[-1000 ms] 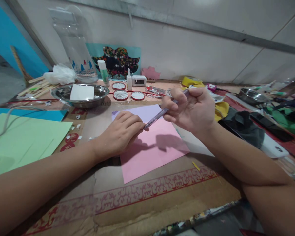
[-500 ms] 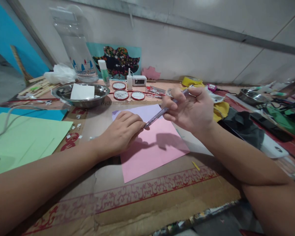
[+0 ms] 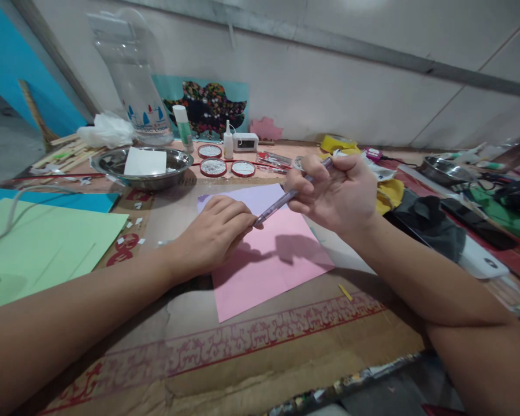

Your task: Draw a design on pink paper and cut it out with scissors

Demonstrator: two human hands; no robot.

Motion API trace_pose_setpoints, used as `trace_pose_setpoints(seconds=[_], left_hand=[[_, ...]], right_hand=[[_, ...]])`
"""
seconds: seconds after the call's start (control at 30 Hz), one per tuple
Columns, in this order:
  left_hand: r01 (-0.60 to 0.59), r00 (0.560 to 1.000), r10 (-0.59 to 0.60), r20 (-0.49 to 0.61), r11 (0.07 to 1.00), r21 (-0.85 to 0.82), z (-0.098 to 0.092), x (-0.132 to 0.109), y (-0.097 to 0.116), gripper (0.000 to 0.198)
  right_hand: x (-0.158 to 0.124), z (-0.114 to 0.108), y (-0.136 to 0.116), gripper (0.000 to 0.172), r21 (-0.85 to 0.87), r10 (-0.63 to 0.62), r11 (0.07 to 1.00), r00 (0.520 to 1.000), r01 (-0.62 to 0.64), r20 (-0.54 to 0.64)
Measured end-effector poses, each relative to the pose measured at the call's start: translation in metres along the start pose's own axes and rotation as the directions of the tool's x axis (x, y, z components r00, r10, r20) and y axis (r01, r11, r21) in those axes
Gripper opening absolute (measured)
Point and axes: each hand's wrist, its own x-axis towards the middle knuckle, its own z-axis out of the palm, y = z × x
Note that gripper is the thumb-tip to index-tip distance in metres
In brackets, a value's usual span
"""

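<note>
My right hand (image 3: 335, 193) is closed around a clear pen (image 3: 277, 205), its tip pointing down-left at my left hand's fingertips. My left hand (image 3: 212, 234) lies palm down on a pink sheet of paper (image 3: 273, 263), fingers curled together at the pen tip; what they pinch, if anything, is hidden. A lilac sheet (image 3: 260, 196) lies under the pink one, showing at its far edge. Both rest on a cardboard-covered table (image 3: 242, 346) with red printed bands.
A steel bowl (image 3: 143, 167) with a white card stands at back left, beside three red-rimmed lids (image 3: 225, 164), glue bottles and a large clear jar (image 3: 134, 81). Green and blue sheets (image 3: 43, 242) lie left. Dark cloth, yellow cloth (image 3: 387, 193) and another steel bowl crowd the right.
</note>
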Motion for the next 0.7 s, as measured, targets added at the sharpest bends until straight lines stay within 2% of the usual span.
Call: trace_pose_setpoints(seconds=[0.2, 0.3, 0.53, 0.63, 0.7], left_hand=[[-0.002, 1.0, 0.002, -0.001, 1.0, 0.003, 0.001, 0.0, -0.001, 0.018], [0.004, 1.0, -0.004, -0.001, 1.0, 0.001, 0.001, 0.0, 0.0, 0.018], [0.068, 0.997, -0.069, 0.031, 0.997, 0.03, 0.001, 0.003, 0.003, 0.027], [0.099, 0.991, -0.101, 0.089, 0.995, 0.022, 0.001, 0.004, 0.004, 0.032], [0.121, 0.984, -0.123, 0.126, 0.992, 0.018, 0.0, 0.004, 0.004, 0.035]], right_hand=[[0.002, -0.003, 0.004, 0.048, 0.186, 0.005, 0.982, 0.999, -0.015, 0.054], [0.003, -0.003, 0.006, 0.049, 0.216, -0.008, 0.976, 0.998, -0.006, 0.063], [0.004, -0.003, 0.01, 0.055, 0.171, -0.002, 0.985, 1.0, 0.0, 0.008], [0.004, -0.004, 0.021, 0.049, 0.113, -0.05, 0.993, 0.995, 0.04, 0.084], [0.003, -0.006, 0.032, 0.044, -0.023, -0.085, 0.996, 0.979, 0.091, 0.183]])
